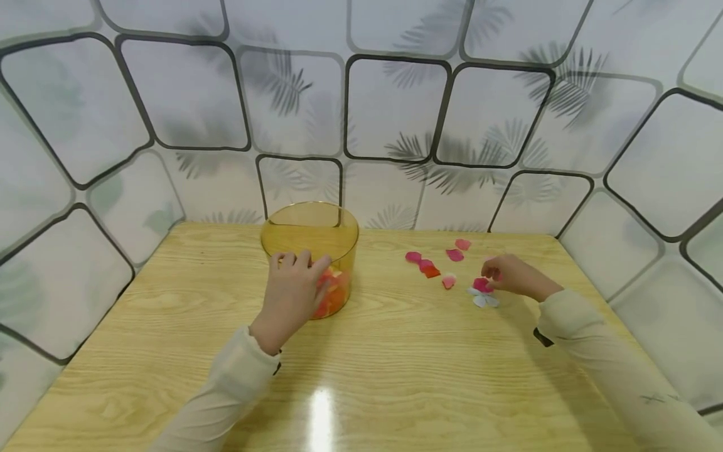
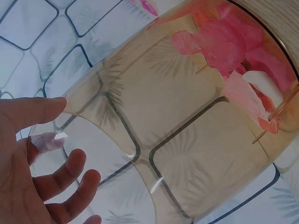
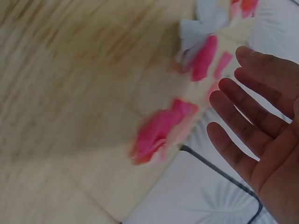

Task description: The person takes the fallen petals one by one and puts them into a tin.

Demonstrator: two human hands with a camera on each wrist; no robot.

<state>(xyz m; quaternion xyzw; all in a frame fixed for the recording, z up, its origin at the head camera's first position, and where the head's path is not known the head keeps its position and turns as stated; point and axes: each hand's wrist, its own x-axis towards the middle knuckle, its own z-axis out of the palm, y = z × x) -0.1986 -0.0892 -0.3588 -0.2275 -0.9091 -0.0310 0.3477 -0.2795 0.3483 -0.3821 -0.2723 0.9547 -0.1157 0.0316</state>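
Observation:
My left hand rests at the near rim of a see-through amber plastic bucket, with its fingers bent over the edge and the thumb along the outer wall. Pink, orange and pale petals lie at the bucket's bottom. On the right, my right hand hovers beside a white flower-shaped piece and a pink petal. In the right wrist view its fingers are loosely spread, with nothing between them. A blurred pink petal cluster lies near them.
Several loose petals in pink and red lie on the wooden table, between the bucket and my right hand. A patterned white curtain stands along the table's back and sides.

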